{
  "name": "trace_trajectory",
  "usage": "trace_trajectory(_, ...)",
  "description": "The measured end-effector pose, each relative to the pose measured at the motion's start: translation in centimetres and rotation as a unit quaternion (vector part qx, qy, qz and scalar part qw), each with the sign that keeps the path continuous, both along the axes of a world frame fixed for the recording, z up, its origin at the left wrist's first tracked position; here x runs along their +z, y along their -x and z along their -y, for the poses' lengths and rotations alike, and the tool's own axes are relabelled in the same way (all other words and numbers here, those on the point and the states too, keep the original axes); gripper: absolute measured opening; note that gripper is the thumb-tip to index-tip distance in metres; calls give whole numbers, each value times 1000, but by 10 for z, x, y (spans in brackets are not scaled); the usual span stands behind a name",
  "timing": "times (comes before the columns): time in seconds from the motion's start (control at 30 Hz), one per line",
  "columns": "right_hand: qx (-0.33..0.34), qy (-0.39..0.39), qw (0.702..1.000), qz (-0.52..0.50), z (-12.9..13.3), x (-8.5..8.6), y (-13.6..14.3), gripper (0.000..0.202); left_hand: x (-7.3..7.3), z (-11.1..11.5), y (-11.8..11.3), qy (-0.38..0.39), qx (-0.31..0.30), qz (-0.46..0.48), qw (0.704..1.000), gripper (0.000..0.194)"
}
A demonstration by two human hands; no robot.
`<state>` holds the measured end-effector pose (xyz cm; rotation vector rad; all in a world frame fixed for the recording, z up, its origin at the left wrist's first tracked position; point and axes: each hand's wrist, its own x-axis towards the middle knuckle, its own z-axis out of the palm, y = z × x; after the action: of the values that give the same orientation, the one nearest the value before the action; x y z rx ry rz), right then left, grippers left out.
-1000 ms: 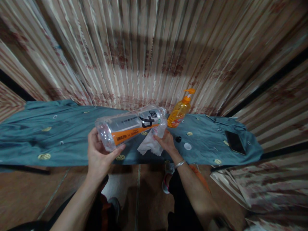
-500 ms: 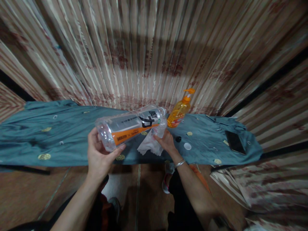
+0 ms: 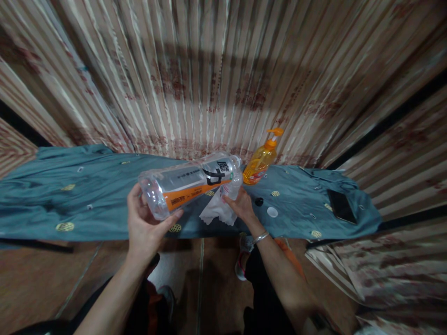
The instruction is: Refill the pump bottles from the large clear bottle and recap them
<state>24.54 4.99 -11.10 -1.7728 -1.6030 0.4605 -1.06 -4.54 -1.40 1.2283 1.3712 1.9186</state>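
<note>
A large clear bottle with an orange and silver label lies tilted in the air, its bottom end held by my left hand. Its neck end points right, against a small clear bottle. My right hand is closed around that small bottle. A crumpled white tissue hangs or lies beneath the two bottles, beside my right fingers; whether the fingers pinch it cannot be made out. Just behind my right hand stands an orange pump bottle.
On the teal cloth of the narrow table are a small black cap, a white round lid and, at the right, a black phone. A striped curtain hangs behind the table.
</note>
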Motion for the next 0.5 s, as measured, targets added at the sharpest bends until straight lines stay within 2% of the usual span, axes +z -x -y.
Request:
trace_trajectory(0.23, 8, -11, 1000, -8, 0, 0, 1, 39, -1, 0, 2, -1, -11, -25, 1000, 92)
trace_trajectory(0.5, 4, -9, 1000, -7, -1, -2, 0, 41, -2, -1, 2, -3, -8, -11, 1000, 91)
